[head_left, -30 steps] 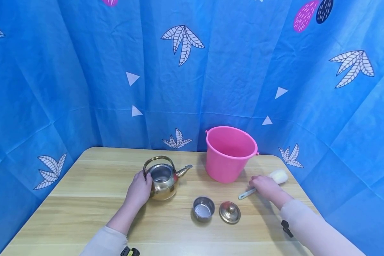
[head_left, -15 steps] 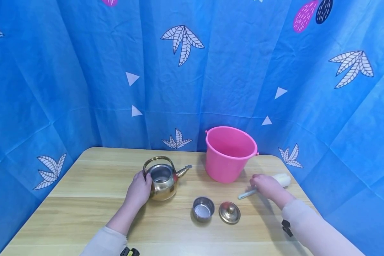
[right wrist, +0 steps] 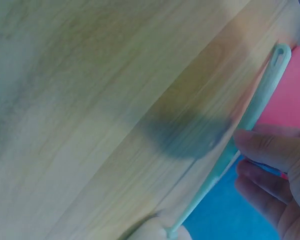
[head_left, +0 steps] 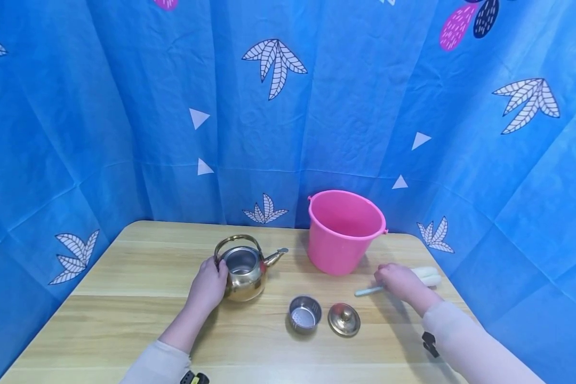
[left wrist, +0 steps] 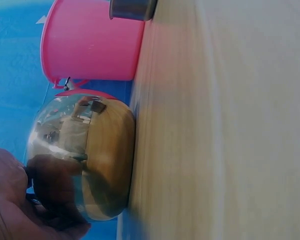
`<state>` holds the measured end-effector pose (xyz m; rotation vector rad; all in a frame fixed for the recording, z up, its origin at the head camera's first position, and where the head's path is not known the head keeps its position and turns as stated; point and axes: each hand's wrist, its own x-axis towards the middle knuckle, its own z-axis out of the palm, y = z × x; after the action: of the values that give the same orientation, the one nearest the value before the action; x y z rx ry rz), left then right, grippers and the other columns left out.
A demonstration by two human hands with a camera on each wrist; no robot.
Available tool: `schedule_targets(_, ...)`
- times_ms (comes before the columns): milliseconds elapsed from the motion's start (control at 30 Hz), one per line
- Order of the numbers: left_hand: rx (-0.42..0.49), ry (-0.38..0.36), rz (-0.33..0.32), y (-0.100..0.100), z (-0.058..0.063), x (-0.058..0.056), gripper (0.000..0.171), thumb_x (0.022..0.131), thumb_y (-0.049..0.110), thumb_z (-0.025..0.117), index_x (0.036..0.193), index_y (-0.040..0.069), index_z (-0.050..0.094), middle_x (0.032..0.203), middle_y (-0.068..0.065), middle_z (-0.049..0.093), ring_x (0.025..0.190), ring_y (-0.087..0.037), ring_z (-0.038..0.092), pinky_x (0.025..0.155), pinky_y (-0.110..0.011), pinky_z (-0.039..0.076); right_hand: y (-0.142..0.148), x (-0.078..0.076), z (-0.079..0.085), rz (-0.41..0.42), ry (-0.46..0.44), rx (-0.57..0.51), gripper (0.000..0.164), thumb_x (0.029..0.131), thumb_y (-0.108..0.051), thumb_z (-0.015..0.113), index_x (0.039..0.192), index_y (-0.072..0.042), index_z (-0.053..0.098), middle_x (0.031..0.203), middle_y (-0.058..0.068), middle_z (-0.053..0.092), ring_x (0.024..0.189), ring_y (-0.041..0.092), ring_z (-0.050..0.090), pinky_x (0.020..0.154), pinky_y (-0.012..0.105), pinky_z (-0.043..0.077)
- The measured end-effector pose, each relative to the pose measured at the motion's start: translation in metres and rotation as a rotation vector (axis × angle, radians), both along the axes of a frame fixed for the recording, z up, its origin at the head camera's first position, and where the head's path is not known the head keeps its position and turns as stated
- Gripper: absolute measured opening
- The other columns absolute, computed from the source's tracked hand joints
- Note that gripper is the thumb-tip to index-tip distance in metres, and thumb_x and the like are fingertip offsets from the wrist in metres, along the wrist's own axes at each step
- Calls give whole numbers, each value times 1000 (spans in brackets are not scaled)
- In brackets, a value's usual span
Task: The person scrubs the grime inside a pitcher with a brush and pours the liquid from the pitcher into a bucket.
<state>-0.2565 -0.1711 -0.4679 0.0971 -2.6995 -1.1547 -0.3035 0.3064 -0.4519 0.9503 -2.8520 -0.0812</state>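
Note:
My left hand (head_left: 210, 282) grips the left side of a gold-coloured kettle (head_left: 246, 284), at the base of its hoop handle. The kettle stands upright without a lid, its spout pointing right. In the left wrist view, its shiny body (left wrist: 90, 150) mirrors the room, and my fingers curl at its side. At the right, my right hand (head_left: 400, 280) pinches the pale green handle of a cleaning brush (head_left: 427, 276) with a white, soft-looking head. In the right wrist view, the thumb lies on the brush handle (right wrist: 222, 162), which slants over the wood.
A pink bucket (head_left: 338, 250) stands at the back, between kettle and brush. Nearer me are a perforated metal strainer cup (head_left: 305, 314) and a gold lid (head_left: 344, 320) with a knob. A blue patterned curtain (head_left: 269, 133) surrounds the wooden table (head_left: 125, 277).
The brush has turned in my right hand: its white head has swung right and nearer me, and the handle lies more level. My left hand and the kettle stay put.

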Motion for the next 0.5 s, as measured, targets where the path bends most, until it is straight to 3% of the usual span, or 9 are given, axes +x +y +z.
schedule_targets(500, -4, 10, -1, 0, -1, 0, 50, 107, 23, 33, 135, -17, 44, 132, -38, 49, 125, -52, 49, 105, -61, 40, -2, 2, -2, -33, -30, 0, 24, 79, 4, 68, 69, -18, 64, 70, -8, 52, 61, 10, 45, 57, 29, 45)
